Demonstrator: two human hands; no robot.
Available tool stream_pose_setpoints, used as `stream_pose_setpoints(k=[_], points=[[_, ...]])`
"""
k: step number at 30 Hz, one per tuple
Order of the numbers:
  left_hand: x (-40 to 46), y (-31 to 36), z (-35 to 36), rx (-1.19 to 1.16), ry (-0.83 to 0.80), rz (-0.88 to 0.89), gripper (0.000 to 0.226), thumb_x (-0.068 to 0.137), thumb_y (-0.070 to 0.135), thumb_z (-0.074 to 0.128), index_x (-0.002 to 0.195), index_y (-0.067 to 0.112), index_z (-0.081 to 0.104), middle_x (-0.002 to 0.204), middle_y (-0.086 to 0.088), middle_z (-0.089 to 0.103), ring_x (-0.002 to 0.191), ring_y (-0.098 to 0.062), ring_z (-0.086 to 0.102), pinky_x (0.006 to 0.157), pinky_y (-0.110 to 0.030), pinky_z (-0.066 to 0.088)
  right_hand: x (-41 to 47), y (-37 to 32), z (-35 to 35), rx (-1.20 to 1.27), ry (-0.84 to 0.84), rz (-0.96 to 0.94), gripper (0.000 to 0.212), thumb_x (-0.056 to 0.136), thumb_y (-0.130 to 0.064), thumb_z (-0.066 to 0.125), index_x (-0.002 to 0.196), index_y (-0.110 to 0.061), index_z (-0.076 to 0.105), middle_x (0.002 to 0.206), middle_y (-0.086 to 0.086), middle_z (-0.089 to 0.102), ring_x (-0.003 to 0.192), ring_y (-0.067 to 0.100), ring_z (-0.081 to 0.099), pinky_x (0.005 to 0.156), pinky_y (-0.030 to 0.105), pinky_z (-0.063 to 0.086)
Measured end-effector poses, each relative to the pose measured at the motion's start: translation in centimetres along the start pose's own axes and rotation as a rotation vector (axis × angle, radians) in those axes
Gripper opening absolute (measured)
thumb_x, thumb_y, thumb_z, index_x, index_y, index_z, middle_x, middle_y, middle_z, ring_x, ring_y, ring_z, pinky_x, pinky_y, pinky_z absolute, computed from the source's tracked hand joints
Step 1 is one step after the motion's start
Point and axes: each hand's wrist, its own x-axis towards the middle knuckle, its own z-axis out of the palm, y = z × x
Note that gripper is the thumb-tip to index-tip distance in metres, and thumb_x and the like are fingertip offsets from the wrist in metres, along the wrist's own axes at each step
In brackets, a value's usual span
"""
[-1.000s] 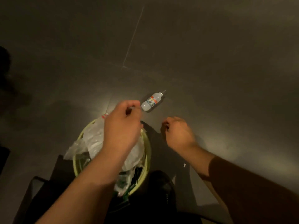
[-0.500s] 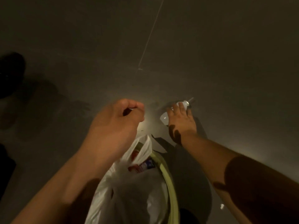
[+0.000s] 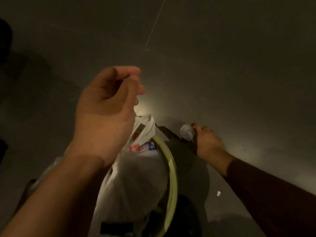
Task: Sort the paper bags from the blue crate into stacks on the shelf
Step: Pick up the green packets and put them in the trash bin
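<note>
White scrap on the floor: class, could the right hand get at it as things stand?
Probably not freely: the right hand already holds a bottle. The white scrap lies bare on the floor by that forearm, nothing covering it.

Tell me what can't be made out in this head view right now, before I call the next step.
- Bottle: the right hand covers most of it; label unreadable.
- White plastic bag: handle hidden inside the left hand; contents mostly blurred.
- Green-rimmed bin: bag and left arm hide most of it; the bottom edge cuts it off.
- Blue crate, paper bags, shelf: not visible.
- Small white speck on the floor: too small to identify.
</note>
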Motion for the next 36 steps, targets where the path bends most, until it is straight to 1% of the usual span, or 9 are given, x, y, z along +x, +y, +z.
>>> stream_pose_setpoints(k=[5,11,17,20,23,25,29,32,36], points=[[-3.5,2.5,-1.3,-0.094,0.103,-0.022,0.016,0.102,0.016,0.056,0.104,0.023,0.070,0.087,0.003,0.073,0.073,-0.004,0.066,0.063,-0.018,0.048,-10.1,-0.3,-4.5,0.369,0.224,0.001,0.057,0.087,-0.039,0.076,0.130,-0.019,0.043,0.120,0.011,0.063,0.107,0.033,0.063,0.090,0.050,0.055],[-9.1,4.8,-6.5,-0.137,0.203,-0.243,0.014,0.099,0.026,0.058,0.102,0.027,0.071,0.084,0.001,0.074,0.068,-0.011,0.058,0.060,-0.025,0.043,-22.1,-5.2,-12.6,0.570,0.343,-0.132,0.065,0.090,-0.050,0.068,0.145,-0.024,0.045,0.133,0.003,0.052,0.105,0.016,0.057,0.086,0.032,0.049],[-13.0,4.7,-10.1,-0.307,0.426,-0.597,0.012,0.095,0.029,0.064,0.097,0.023,0.074,0.085,-0.003,0.072,0.074,-0.018,0.062,0.065,-0.032,0.048,-28.5,-12.2,-14.6,0.461,0.111,-0.355,0.067,0.087,-0.045,0.071,0.144,-0.023,0.041,0.136,0.000,0.045,0.109,0.016,0.056,0.090,0.035,0.054],[-14.7,3.6,-11.6,-0.356,0.409,-0.749,0.028,0.091,0.043,0.060,0.097,0.018,0.073,0.092,-0.010,0.070,0.074,-0.015,0.062,0.069,-0.032,0.050,-29.5,-16.2,-13.2,0.403,0.109,-0.476,0.067,0.087,-0.046,0.071,0.143,-0.019,0.046,0.132,0.003,0.045,0.113,0.021,0.053,0.095,0.039,0.054],[-16.3,2.6,-11.4,-0.426,0.431,-0.929,0.037,0.103,0.043,0.050,0.083,0.018,0.068,0.060,0.002,0.068,0.055,-0.010,0.064,0.061,-0.028,0.050,-30.2,-18.9,-11.0,0.275,0.052,-0.525,0.067,0.088,-0.044,0.072,0.142,-0.020,0.042,0.134,0.007,0.050,0.120,0.026,0.051,0.099,0.042,0.049],[-17.6,2.1,-11.2,-0.425,0.394,-1.005,0.034,0.104,0.041,0.049,0.093,0.017,0.071,0.056,0.005,0.070,0.062,-0.013,0.066,0.059,-0.029,0.050,-30.4,-19.9,-9.1,0.153,0.031,-0.552,0.064,0.088,-0.034,0.073,0.142,-0.019,0.042,0.136,0.009,0.049,0.124,0.029,0.049,0.101,0.043,0.045],[-18.8,-0.5,-10.8,-0.399,0.397,-1.064,0.027,0.101,0.036,0.057,0.105,0.015,0.073,0.088,-0.006,0.076,0.083,-0.022,0.071,0.066,-0.032,0.051,-29.8,-20.6,-5.0,-0.053,0.186,-0.567,0.039,0.085,-0.035,0.071,0.120,-0.017,0.065,0.113,0.011,0.061,0.105,0.032,0.058,0.085,0.044,0.047],[-18.8,-2.5,-10.2,-0.311,0.412,-1.146,0.027,0.096,0.036,0.063,0.102,0.013,0.075,0.090,-0.012,0.074,0.081,-0.028,0.070,0.070,-0.036,0.052,-28.9,-20.0,-2.6,-0.193,0.322,-0.577,0.035,0.075,-0.042,0.077,0.099,-0.016,0.074,0.091,0.008,0.063,0.083,0.029,0.058,0.070,0.039,0.043],[-19.2,-4.5,-9.8,-0.294,0.328,-1.203,0.018,0.095,0.038,0.067,0.100,0.022,0.075,0.101,-0.011,0.076,0.098,-0.031,0.072,0.095,-0.048,0.059,-28.5,-18.1,-1.6,-0.201,0.376,-0.558,0.040,0.076,-0.041,0.079,0.109,-0.020,0.071,0.090,0.009,0.060,0.081,0.032,0.056,0.070,0.040,0.041]])
